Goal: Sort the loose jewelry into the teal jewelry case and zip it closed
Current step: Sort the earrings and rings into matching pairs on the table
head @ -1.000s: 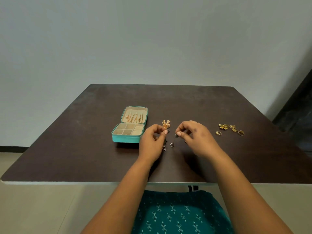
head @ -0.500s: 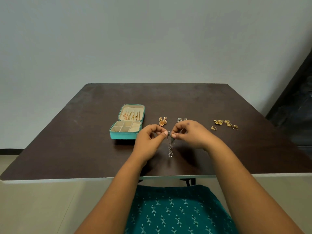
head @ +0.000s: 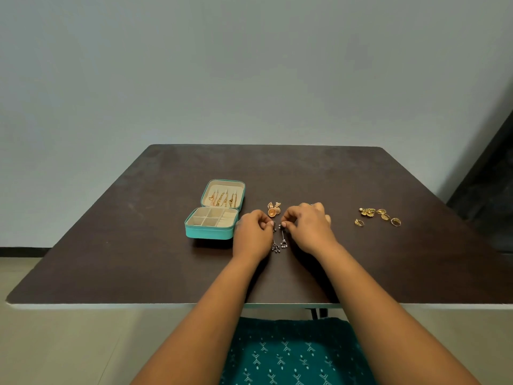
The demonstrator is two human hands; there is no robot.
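Between hands (head: 280, 227), dangling earrings' (head: 279, 244) tops hidden.

Bare dark table (head: 138, 232) lies left of the open teal jewelry case (head: 212, 232); its raised lid (head: 224, 193) blocks any approach from behind; gold earrings (head: 273, 209) sit just beyond 2 hands (left (head: 254, 234), right (head: 308, 227)); rings (head: 379, 216) dot the right side, well apart.
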